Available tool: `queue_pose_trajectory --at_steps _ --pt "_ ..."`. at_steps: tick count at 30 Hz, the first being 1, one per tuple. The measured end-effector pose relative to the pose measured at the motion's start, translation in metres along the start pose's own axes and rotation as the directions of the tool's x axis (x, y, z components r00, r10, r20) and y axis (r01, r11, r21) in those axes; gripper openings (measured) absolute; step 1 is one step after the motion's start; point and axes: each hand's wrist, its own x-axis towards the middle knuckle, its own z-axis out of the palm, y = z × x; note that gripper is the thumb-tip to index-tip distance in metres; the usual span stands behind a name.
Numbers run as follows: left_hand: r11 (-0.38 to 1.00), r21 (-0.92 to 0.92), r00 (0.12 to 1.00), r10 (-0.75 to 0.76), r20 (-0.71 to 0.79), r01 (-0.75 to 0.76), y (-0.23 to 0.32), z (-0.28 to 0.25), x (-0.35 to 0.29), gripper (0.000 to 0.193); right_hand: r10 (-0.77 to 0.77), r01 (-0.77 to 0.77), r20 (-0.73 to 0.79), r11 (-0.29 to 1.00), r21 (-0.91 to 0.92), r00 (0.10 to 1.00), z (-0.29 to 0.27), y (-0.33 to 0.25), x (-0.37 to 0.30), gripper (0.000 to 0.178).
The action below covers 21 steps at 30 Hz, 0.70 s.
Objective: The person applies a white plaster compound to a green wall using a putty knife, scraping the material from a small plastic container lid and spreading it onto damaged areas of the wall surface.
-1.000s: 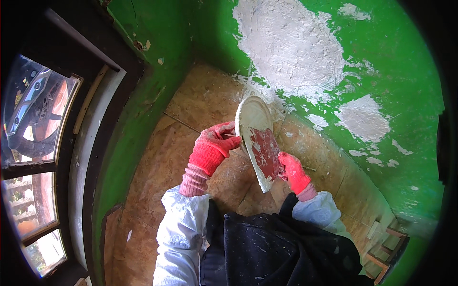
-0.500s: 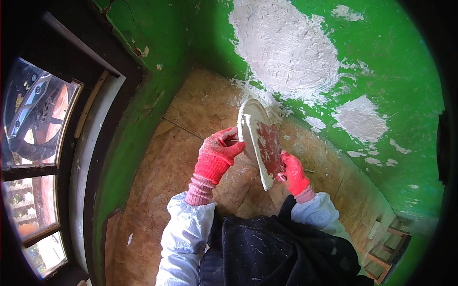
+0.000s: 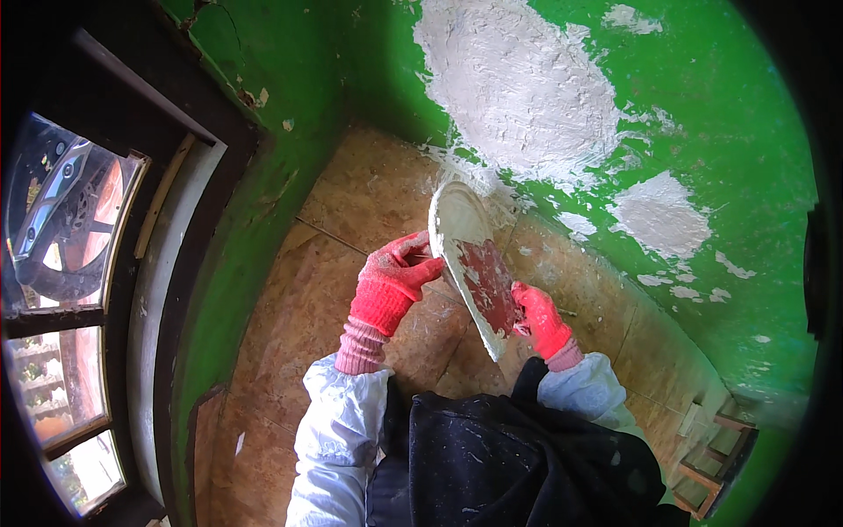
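Note:
My left hand (image 3: pixel 388 279), in a red glove, holds a round white plate-like disc (image 3: pixel 458 209) by its near left side. White plaster coats the disc's face and rim, and it is tilted nearly on edge. In my red-gloved right hand (image 3: pixel 540 318) is a flat dark red scraper (image 3: pixel 490 279) smeared with plaster. Its blade lies against or just over the disc's face, its long edge along the rim toward the lower end. The fingers of my right hand wrap the scraper's right side.
Ahead, the green wall (image 3: pixel 738 149) carries a large white plaster patch (image 3: pixel 518 92) and a smaller patch (image 3: pixel 660 215). Brown tiles (image 3: pixel 290 325) cover the floor, with plaster specks by the wall. A glazed door (image 3: pixel 66 228) stands left, and a small wooden frame (image 3: pixel 713 461) at lower right.
The scraper's edge has shifted left and down across the disc, to its rim, baring more of the disc's upper face. Both hands have moved slightly, the left one a little leftward.

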Motion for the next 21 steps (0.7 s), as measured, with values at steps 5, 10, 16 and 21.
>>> queue_pose_trajectory --at_steps 5,10,16,21 --pt "0.997 0.08 1.0 -0.014 0.016 0.013 0.002 -0.004 -0.002 0.034 -0.3 0.308 0.075 0.94 -0.145 0.951 0.002 -0.001 -0.001 0.023" --pt "0.985 0.171 0.999 0.035 -0.009 -0.033 0.009 -0.004 -0.005 0.035 -0.187 0.187 -0.004 0.982 -0.029 0.982 0.013 -0.012 -0.009 0.022" --pt "0.981 0.172 0.995 0.096 -0.041 -0.087 0.004 0.007 -0.008 0.035 -0.79 0.771 0.152 0.504 -0.39 0.594 0.016 0.017 0.002 0.026" --pt "0.972 0.214 0.988 0.119 -0.097 -0.096 0.002 0.009 -0.014 0.033 -0.662 0.725 0.368 0.408 -0.555 0.653 0.006 0.024 -0.005 0.045"
